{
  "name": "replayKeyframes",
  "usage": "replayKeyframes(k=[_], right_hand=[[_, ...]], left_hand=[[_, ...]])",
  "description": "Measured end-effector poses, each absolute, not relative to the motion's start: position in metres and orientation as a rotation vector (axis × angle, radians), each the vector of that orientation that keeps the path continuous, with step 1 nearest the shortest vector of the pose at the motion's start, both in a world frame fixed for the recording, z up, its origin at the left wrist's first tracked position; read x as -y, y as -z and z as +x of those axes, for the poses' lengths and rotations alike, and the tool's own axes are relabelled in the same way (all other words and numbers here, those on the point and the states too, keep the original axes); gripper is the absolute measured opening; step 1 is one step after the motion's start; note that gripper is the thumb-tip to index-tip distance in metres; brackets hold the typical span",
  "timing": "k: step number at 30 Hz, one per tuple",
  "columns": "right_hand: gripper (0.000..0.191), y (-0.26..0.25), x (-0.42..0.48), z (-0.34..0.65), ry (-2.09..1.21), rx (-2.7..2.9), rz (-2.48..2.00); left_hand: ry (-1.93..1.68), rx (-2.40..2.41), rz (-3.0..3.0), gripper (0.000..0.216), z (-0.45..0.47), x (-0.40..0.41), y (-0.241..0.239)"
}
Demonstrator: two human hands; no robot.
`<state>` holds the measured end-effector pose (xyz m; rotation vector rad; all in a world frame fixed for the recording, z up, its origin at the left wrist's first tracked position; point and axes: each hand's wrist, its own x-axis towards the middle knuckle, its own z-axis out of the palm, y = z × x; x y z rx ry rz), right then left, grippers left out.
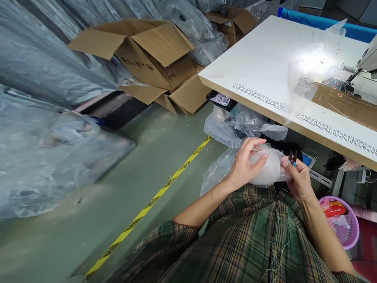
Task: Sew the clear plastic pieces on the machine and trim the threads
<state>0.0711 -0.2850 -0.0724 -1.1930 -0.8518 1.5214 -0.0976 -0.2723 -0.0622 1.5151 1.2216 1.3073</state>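
Note:
A rounded, bunched piece of sheer white fabric [266,169] lies between my two hands, just above my lap. My left hand [246,163] curls around its left side, the thumb across the front and the fingers over the top. Closed at the fabric's right edge, my right hand [300,179] holds small thread snips [292,157] with dark blades pointing up and a bit of blue at the grip. The fabric also touches the fingers of this hand, and its far side is hidden.
The white sewing table [256,59] has a ruler strip along its front edge and a sewing machine [352,80] at right. Plastic bags [220,169] hang beneath it. Open cardboard boxes [156,55] stand at the back left, and a purple basket [355,232] sits to my right.

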Motion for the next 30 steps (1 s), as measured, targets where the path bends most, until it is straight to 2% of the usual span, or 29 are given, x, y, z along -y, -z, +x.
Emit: replayKeyframes(k=[3,6,18,25,30], right_hand=[[0.037,0.066,0.282,0.071,-1.544,0.804,-1.198],[0.036,0.065,0.282,0.071,-1.576,0.767,-1.188],[0.029,0.071,0.288,0.07,-1.475,0.868,-1.229],[0.027,0.07,0.29,0.076,-1.423,0.999,-1.271],[0.037,0.073,0.291,0.077,-1.419,1.041,-1.277]], left_hand=[[-1.351,-1.242,1.96,0.023,-0.099,0.27,0.059],[-1.207,-1.109,2.106,0.025,-0.094,0.265,0.057],[-0.888,-0.966,1.265,0.028,-0.087,0.257,0.056],[-0.71,-0.848,1.238,0.026,-0.1,0.247,0.049],[-0.643,-0.807,1.36,0.026,-0.103,0.245,0.045]])
